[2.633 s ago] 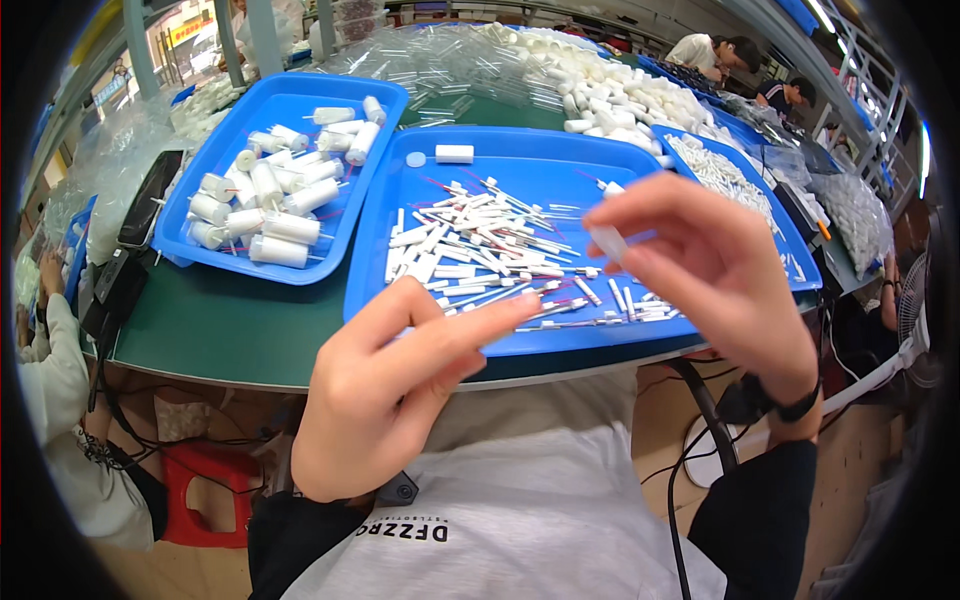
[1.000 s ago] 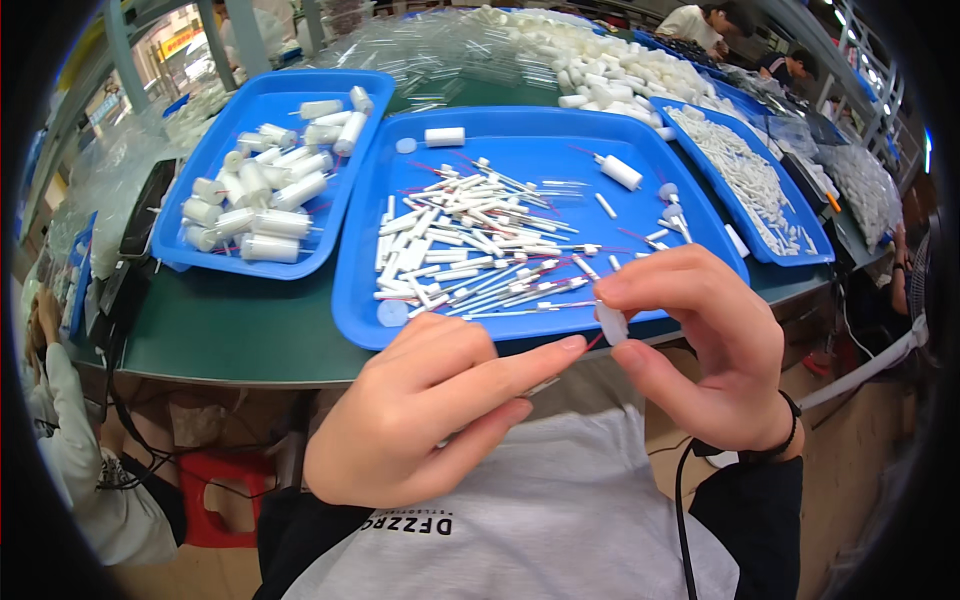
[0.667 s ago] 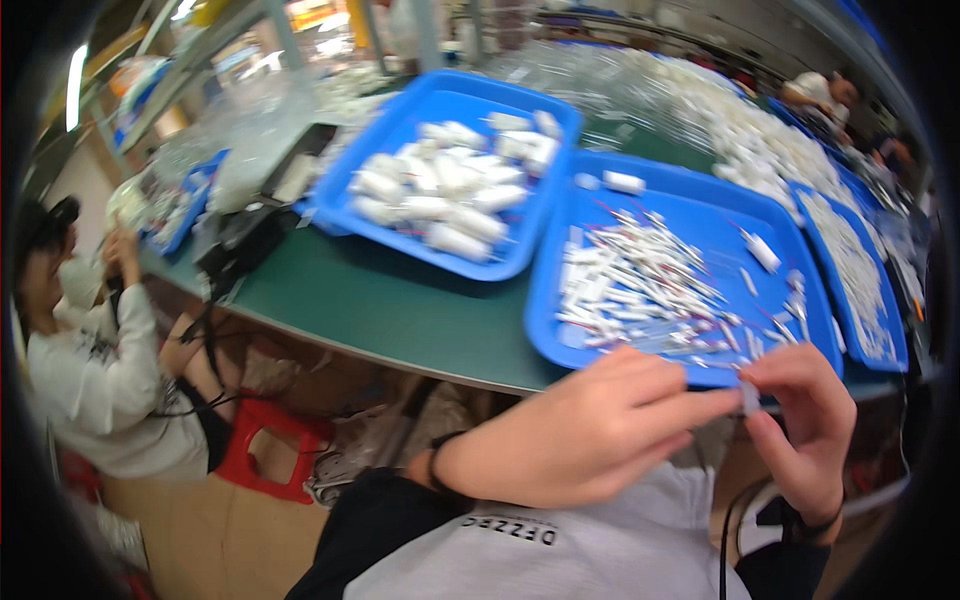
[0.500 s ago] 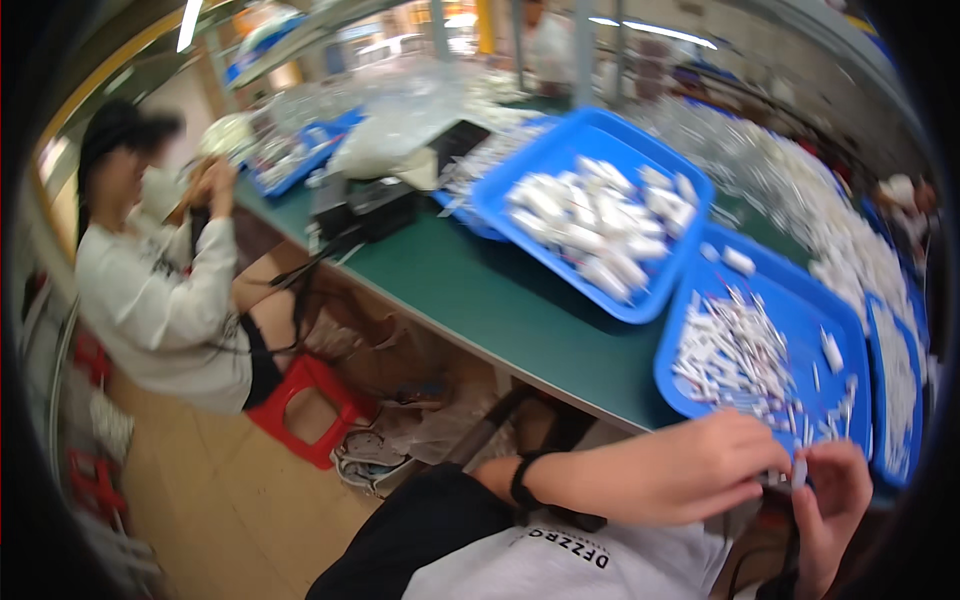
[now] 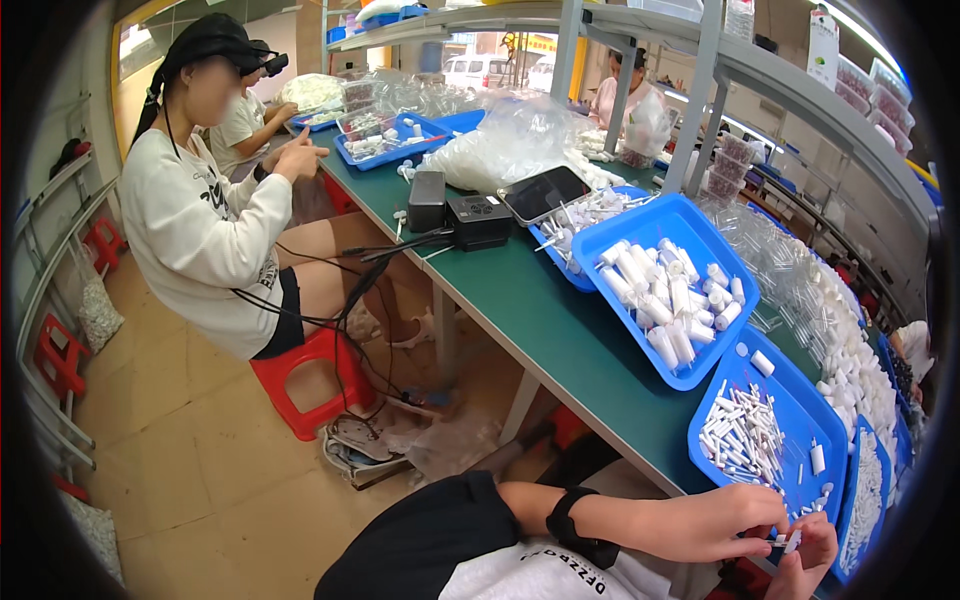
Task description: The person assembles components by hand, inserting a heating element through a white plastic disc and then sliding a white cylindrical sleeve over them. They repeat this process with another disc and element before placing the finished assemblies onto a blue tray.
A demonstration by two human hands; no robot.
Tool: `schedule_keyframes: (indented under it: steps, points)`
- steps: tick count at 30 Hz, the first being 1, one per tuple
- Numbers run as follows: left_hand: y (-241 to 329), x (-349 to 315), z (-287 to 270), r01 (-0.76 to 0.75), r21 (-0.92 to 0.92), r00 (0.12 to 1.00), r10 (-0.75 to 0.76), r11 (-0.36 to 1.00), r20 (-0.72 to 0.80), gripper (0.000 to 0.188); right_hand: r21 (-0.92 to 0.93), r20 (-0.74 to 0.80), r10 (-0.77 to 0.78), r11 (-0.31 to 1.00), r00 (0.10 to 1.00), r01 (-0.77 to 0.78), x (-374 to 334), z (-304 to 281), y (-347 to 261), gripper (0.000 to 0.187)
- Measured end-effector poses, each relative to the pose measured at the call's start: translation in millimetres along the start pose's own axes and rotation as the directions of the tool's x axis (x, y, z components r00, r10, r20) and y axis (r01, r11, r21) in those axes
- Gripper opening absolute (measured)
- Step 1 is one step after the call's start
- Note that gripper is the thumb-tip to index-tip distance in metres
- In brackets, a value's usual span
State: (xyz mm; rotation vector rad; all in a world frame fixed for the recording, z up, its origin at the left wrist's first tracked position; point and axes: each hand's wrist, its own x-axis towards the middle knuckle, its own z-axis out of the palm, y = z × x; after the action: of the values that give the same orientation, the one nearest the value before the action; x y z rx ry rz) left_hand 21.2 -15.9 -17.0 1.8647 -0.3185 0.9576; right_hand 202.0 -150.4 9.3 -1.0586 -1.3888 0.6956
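Low at the right, my left hand point(image 5: 728, 522) and my right hand point(image 5: 806, 556) meet at the near edge of a blue tray. A small white plastic piece point(image 5: 793, 541) sits between the fingertips of my right hand. My left fingers pinch a thin white part against it; its far end is hidden by the fingers. Just beyond my hands, that blue tray point(image 5: 800, 420) holds a pile of slim white sticks point(image 5: 742, 432) and a few thicker white cylinders. Another blue tray point(image 5: 625, 262), farther left, carries many short white cylinders point(image 5: 668, 300).
The green table point(image 5: 540, 330) runs toward the far left. On it are black boxes with cables point(image 5: 478, 222), a phone point(image 5: 545, 194), plastic bags point(image 5: 515, 140) and piled white parts. Co-workers sit along it, one on a red stool point(image 5: 312, 385). Grey shelf posts point(image 5: 692, 110) rise behind.
The view has swung, so the table and trays appear shifted, and the picture is sharper. My hands stay together around the small white piece. The nearest co-worker's hands remain raised.
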Motion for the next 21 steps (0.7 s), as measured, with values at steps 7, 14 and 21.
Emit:
schedule_keyframes:
  steps: [7, 14, 21]
  points:
    - [-4, 1, 9, -0.058, -0.008, 0.991, 0.057, 0.998, -0.123, 0.012, 0.036, 0.057, -0.102, 0.994, 0.993, 0.100, 1, 1, 0, 0.027]
    - [-4, -2, 8, -0.105, 0.060, 0.981, 0.113, 0.993, -0.157, 0.015, -0.067, 0.036, -0.139, 0.988, 0.990, 0.142, 1, 16, -3, 0.018]
    - [-4, -5, 9, -0.125, 0.059, 0.976, 0.133, 0.990, -0.170, 0.017, -0.012, -0.017, -0.206, 0.979, 0.979, 0.205, -3, 26, 9, 0.014]
